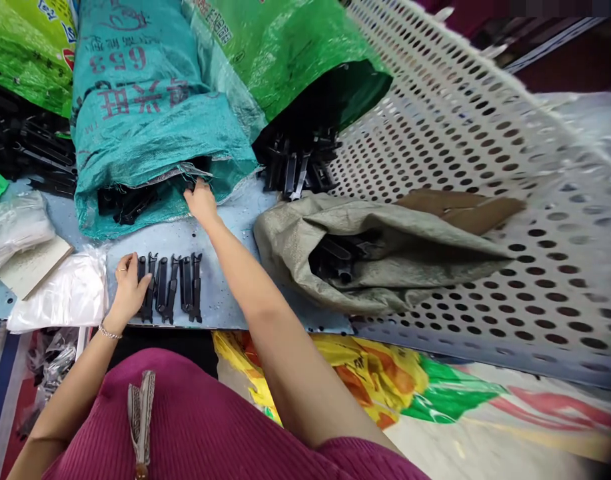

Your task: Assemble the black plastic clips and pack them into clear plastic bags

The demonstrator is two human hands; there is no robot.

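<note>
Now left hand (pixel 128 283) spread on six black clips (pixel 178 287); right hand (pixel 201 201) at teal sack (pixel 135 107), grip unclear.

a green sack (pixel 295 60), mouth open; a grey sack (pixel 410 267) near it — perforated white panel (pixel 485 133) at right

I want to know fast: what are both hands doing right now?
Left hand: open, resting on the row of black clips.
Right hand: at the teal sack mouth; grip cannot be told.
</note>
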